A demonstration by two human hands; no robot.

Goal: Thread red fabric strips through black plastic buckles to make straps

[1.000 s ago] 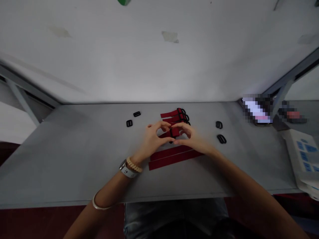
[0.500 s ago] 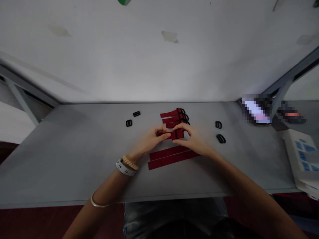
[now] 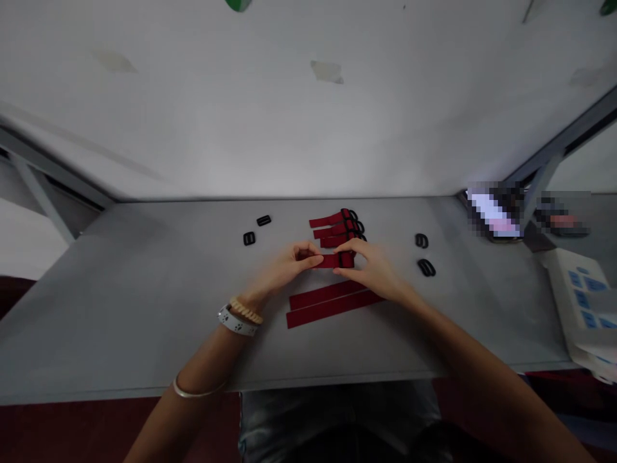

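My left hand (image 3: 288, 265) pinches the left end of a short red strap (image 3: 330, 260) between thumb and fingers. At the strap's other end, my right hand (image 3: 369, 267) grips a black slide buckle (image 3: 342, 260) threaded on it, thumb below and index finger above. The strap is doubled over right of the buckle. Just beyond my hands lie several finished-looking red straps (image 3: 332, 230) with black buckles and rings at their right ends. Nearer me are two flat red straps (image 3: 328, 305), their right ends partly under my right hand and wrist.
Two loose black slide buckles (image 3: 249, 238) lie to the left on the grey table (image 3: 144, 308). Two black D-rings (image 3: 426, 267) lie to the right. Farther right are a blurred phone (image 3: 494, 212) and a white-and-blue box (image 3: 581, 302). A white wall (image 3: 270, 128) rises behind.
My left hand has slid slightly left along the strap, so more red webbing shows between it and the buckle. My right hand stays nearly in place.
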